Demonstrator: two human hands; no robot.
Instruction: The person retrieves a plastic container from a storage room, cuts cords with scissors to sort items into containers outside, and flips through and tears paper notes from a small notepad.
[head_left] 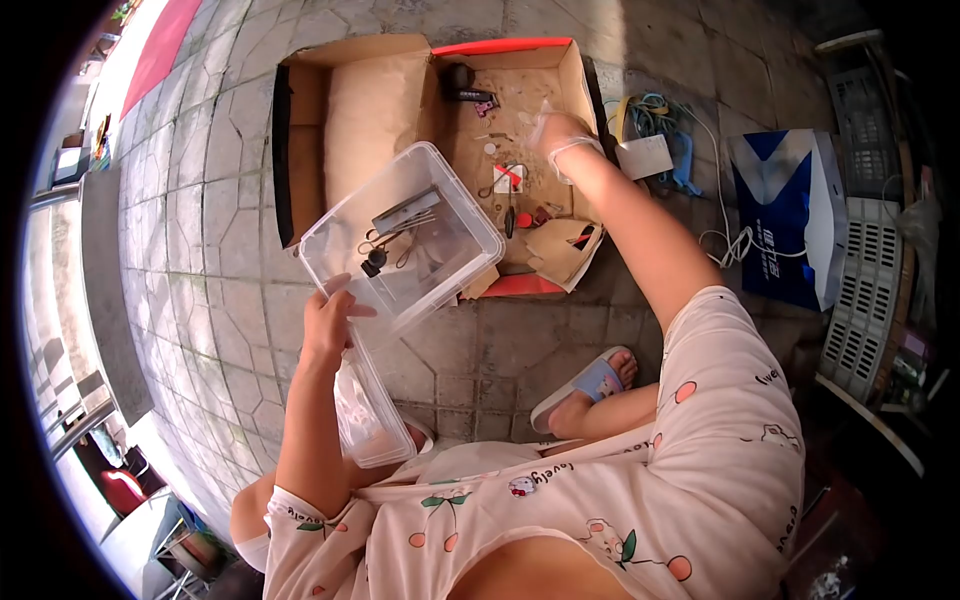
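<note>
My left hand [335,318] grips the near left corner of a clear plastic box [455,285], its fingers closed on the rim. Inside the box lie scissors [378,238], a dark-grey flat strip [405,208] and a small black object [374,262]. The box's clear lid [375,420] hangs down below my hand. Over the right part of an open cardboard box [355,110], my right hand [563,132] is closed, with something see-through at its fingers that I cannot make out. Near it in the carton lie a black item [460,82], a purple piece [485,106] and a red-and-white card [508,179].
Right of the carton are tangled cords [650,112] and a white piece [645,157] on the paving. A blue-and-white bag [785,220] and a grey plastic crate [862,300] stand farther right. My slippered foot [590,390] is below the carton.
</note>
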